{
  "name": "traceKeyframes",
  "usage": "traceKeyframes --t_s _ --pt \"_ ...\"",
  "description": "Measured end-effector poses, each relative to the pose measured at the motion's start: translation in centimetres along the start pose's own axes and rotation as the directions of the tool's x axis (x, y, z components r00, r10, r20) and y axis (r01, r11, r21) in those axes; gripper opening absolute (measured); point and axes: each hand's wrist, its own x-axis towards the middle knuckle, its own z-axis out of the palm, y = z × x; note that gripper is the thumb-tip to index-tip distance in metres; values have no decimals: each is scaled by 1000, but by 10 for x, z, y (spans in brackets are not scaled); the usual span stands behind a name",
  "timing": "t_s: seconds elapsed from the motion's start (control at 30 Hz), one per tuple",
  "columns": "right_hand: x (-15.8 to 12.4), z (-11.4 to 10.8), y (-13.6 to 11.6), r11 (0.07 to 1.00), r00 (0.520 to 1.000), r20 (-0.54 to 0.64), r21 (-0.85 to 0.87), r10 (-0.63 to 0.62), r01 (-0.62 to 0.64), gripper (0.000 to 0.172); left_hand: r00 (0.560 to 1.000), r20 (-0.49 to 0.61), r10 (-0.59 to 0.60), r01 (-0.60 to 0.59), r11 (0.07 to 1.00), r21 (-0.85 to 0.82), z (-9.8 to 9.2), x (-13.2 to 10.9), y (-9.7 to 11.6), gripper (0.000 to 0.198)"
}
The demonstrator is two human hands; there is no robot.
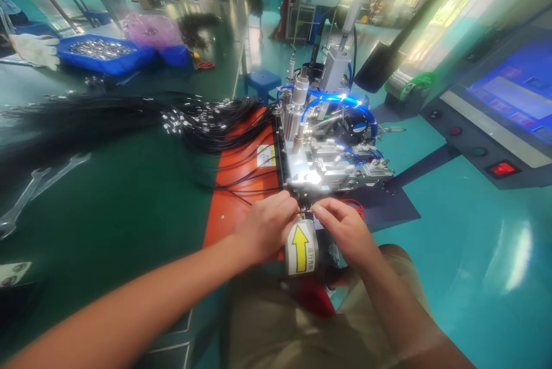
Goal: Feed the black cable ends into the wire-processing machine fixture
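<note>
My left hand [267,225] and my right hand [345,228] meet at the front of a small metal machine [328,156] with blue air hoses. Both hands pinch something thin, apparently a black wire, right at the machine's lower front edge; the item between the fingertips is too small to make out. Just below the hands sits a grey motor [304,248] carrying a yellow arrow label. A big bundle of black wires [129,122] with metal tips fans across the green bench toward the machine.
An orange plate [241,185] lies under the machine. Two wrenches [38,185] rest at the left on the green bench [129,214]. A blue tray of metal parts [101,53] and a white glove [37,47] sit far left. A control panel with a screen [509,110] stands on the right.
</note>
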Motion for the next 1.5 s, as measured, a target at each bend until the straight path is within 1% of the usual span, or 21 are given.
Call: traceKeyframes --t_s 0.23,0.5,0.6,0.73,0.8,0.87,0.97,1.03,1.2,1.3,1.4,1.47,1.5 --pt "1 1 0 1000 1000 -20 -30 -5 4 24 999 16 -29 30 1000 -7 0 0 1 17" --pt "2 5 3 1000 999 -35 22 -2 2 27 999 25 -45 45 999 7 1 -2 -1 16" --pt "3 4 2 1000 1000 -18 28 -1 2 27 1000 18 -15 15 1000 14 1 -2 -1 19" --pt "6 -3 1 999 999 51 28 19 -21 27 999 9 47 -48 998 35 -1 -1 0 21" --pt "8 -5 1 1000 997 81 17 21 -23 26 997 2 72 -72 996 44 -2 -1 1 22" --pt "9 -7 2 1000 996 84 -10 12 -11 25 996 -6 88 -87 995 56 -2 -1 1 24" --pt "8 -5 2 999 998 61 -50 7 -4 25 995 -14 103 -101 992 68 -1 -2 0 24" --pt "8 -2 3 999 999 36 -47 8 -6 27 996 -26 85 -84 995 50 0 -2 -1 22" --pt "6 6 7 999 999 -34 35 12 -10 31 1000 -25 9 -10 997 -75 0 -1 1 16" --pt "7 11 13 997 997 -77 72 20 -15 31 1000 -16 -7 4 988 -151 -2 -1 2 14" --pt "8 15 18 996 991 -120 78 51 -42 33 1000 -11 -11 9 982 -187 -3 -1 1 15" --pt "9 16 20 994 991 -114 96 67 -56 34 1000 -1 -14 14 982 -188 -3 -2 0 16" --pt "9 15 20 992 993 -93 113 68 -57 34 1000 2 -17 17 982 -188 -3 -2 -1 16"
